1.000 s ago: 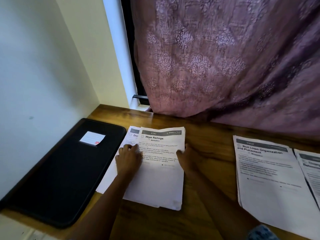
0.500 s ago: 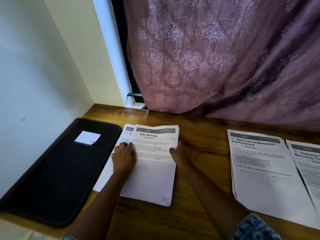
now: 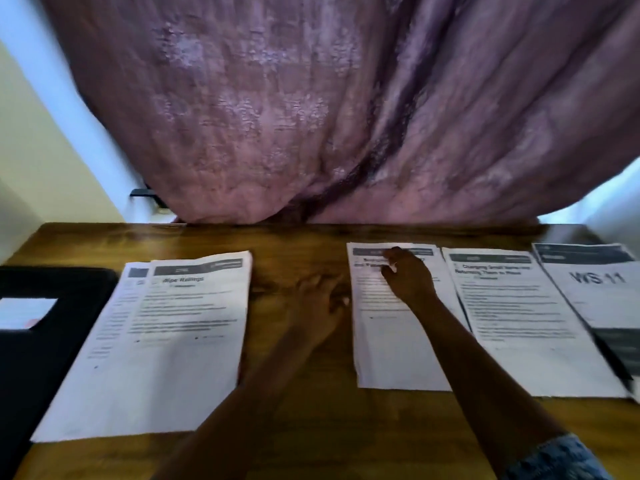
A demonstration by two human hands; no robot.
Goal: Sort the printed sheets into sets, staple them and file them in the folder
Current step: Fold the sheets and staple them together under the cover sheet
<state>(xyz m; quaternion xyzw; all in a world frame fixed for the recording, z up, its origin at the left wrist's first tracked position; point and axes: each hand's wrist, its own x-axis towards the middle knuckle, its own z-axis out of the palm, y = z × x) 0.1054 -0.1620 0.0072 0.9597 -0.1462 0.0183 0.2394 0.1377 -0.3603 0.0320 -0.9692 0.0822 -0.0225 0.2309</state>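
The "Wipe Railings" stack (image 3: 166, 344) lies left of centre on the wooden table, overlapping another sheet beneath it. My left hand (image 3: 318, 306) hovers flat over bare wood between that stack and the "Bed Linen" sheet (image 3: 391, 351), holding nothing. My right hand (image 3: 408, 275) sits on the header of the "Bed Linen" sheet with bent fingers; motion blur hides whether it grips the paper. The black folder (image 3: 38, 358) lies shut at the far left, with a white label on its cover.
Right of the "Bed Linen" sheet lie a "Changing Small Items" sheet (image 3: 519, 327) and a "WS 11" sheet (image 3: 602, 299), overlapping at their edges. A purple curtain (image 3: 311, 116) hangs down to the table's back edge. A wall (image 3: 31, 150) closes the left side.
Both hands have left the "Wipe Railings" stack and moved right; the right one now rests on the "Bed Linen" sheet. The view has swung right, revealing more sheets.
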